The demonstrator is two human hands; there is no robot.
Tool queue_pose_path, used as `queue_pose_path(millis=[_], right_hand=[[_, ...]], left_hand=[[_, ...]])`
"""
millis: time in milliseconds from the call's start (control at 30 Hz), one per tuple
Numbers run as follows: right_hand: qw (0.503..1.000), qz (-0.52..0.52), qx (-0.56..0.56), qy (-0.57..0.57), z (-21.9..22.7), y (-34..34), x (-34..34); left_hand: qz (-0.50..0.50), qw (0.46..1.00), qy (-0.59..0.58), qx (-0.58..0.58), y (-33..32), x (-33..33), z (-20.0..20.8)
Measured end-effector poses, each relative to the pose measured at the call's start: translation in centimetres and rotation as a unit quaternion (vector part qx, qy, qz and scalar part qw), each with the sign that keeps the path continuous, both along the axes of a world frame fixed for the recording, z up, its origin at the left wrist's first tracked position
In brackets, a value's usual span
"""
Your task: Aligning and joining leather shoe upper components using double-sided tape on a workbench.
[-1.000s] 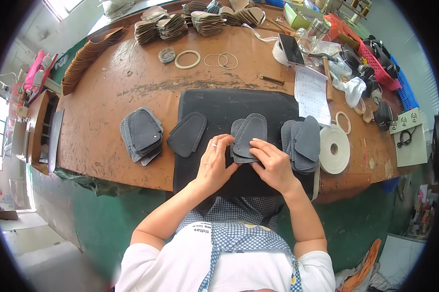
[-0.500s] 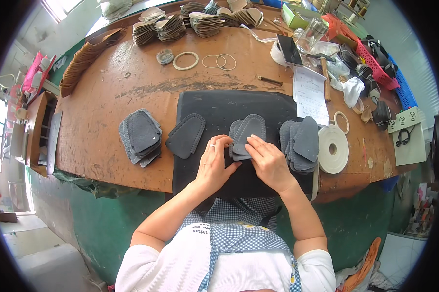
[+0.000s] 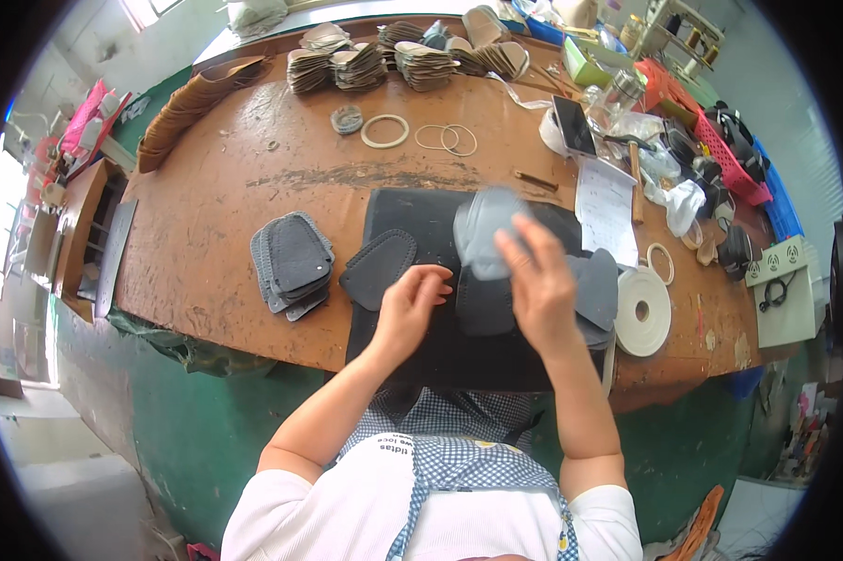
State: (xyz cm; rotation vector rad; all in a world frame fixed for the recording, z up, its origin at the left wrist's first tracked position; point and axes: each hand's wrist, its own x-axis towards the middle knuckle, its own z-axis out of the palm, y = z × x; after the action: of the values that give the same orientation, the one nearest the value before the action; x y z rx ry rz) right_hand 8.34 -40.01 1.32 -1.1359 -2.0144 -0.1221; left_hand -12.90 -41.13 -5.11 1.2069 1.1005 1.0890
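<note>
My right hand (image 3: 541, 294) is raised over the black mat (image 3: 412, 360), pinching a grey shaped piece (image 3: 485, 229) between thumb and fingers. The piece is tilted, its pale side showing, and smeared by motion. Below it a dark grey piece (image 3: 485, 307) lies on the mat. My left hand (image 3: 407, 313) hovers to its left with loosely bent fingers and nothing visible in them. Beside those fingers rests another dark piece (image 3: 379, 269) with a stitched-looking edge. A fanned stack of grey pieces (image 3: 597, 292) is partly hidden behind my right hand.
Left of the mat stands a stack of grey pieces (image 3: 292, 262). A white tape roll (image 3: 642, 313) lies at the right, near a written sheet (image 3: 605, 210), a hammer (image 3: 636, 182) and a phone (image 3: 573, 126). Bundled tan pieces (image 3: 358, 70) line the far edge.
My right hand has lifted a grey piece up off the mat and tilted it. My left hand has let go and drawn slightly left, its fingers more bent. The whole view has shifted a little.
</note>
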Motion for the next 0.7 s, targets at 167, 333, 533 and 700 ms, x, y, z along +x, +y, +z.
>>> queue_pose_path(millis=[167,333,533,700], right_hand=[[0.991,0.122,-0.018,-0.045,-2.5,-1.6,-2.3],[0.977,0.206,-0.041,-0.048,-2.4,-1.5,-3.4],[0.96,0.266,-0.09,-0.004,-1.4,-1.4,-4.2],[0.95,0.301,-0.084,0.003,-0.9,-0.6,-5.8]], left_hand=[[0.01,0.979,-0.149,-0.14,2.6,-2.2,2.4],[-0.001,0.989,-0.101,-0.105,3.5,-3.7,1.2],[0.039,0.999,0.001,0.006,3.6,-4.5,2.0],[0.18,0.983,-0.015,0.035,4.1,-8.8,3.4]])
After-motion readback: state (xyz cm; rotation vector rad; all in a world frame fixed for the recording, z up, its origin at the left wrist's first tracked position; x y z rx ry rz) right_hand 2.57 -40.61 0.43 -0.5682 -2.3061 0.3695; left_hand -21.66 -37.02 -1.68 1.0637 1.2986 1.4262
